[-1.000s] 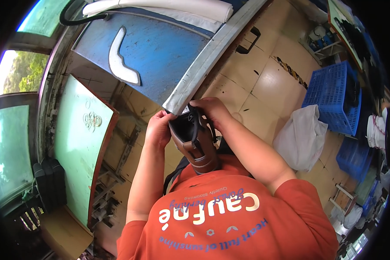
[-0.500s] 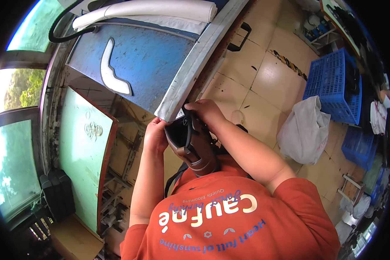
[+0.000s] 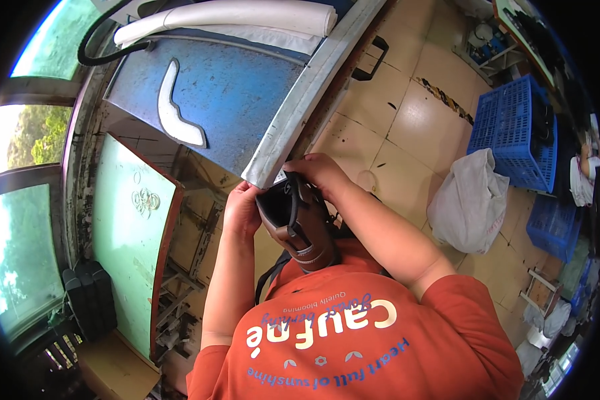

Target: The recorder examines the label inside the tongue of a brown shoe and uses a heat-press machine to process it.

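Head view: you have a brown boot [image 3: 315, 233] just off the near corner of the blue tabletop [image 3: 230, 100], its smooth outside stitched low down, its black-lined mouth facing that corner. At the tabletop's corner, your left hand [image 3: 241, 208] has its grip pinching the boot's rim. Beside the tabletop's right edge, your right hand [image 3: 319, 175] curls its grip over the rim's other side, some fingertips hidden. Both forearms slant inward toward the tabletop.

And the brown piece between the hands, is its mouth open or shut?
Open: the brown piece shows its dark hollow inside, with the left hand and right hand at its rim.
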A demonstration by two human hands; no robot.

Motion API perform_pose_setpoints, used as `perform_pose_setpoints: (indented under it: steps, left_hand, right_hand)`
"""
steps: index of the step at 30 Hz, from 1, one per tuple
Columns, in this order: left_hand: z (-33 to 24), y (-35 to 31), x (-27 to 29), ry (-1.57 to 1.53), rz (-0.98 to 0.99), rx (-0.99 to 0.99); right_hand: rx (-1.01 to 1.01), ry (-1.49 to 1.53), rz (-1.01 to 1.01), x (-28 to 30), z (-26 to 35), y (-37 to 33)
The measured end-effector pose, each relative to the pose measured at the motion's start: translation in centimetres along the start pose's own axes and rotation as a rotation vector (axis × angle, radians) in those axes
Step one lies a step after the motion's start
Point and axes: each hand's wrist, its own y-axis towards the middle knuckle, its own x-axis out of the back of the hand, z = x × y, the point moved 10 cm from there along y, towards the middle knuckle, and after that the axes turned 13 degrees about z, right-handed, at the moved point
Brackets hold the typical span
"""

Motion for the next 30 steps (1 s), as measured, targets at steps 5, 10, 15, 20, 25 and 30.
perform_pose_setpoints:
  steps: [5,10,15,20,25,30]
  left_hand:
    - [-0.2,0.1,-0.3,0.017,-0.008,-0.014]
    - [-0.2,0.1,-0.4,0.021,0.010,-0.020]
    - [0.0,0.0,-0.2,0.004,-0.009,-0.008]
    - [0.2,0.2,0.0,-0.013,-0.007,-0.013]
    - [0.8,0.3,1.4,-0.033,-0.038,-0.003]
    - [0.4,-0.1,-0.7,-0.055,-0.078,-0.042]
  right_hand:
    - [-0.062,-0.015,0.008,0.5,-0.2,0.5]
    - [-0.040,0.014,0.002,0.6,-0.5,1.0]
    - [-0.043,-0.053,-0.077,1.2,-0.8,1.2]
    - [0.000,-0.079,-0.093,1.2,-0.6,1.2]
    - [0.020,-0.066,-0.107,1.1,-0.6,1.3]
    - [0.076,-0.016,-0.045,0.5,0.6,0.5]
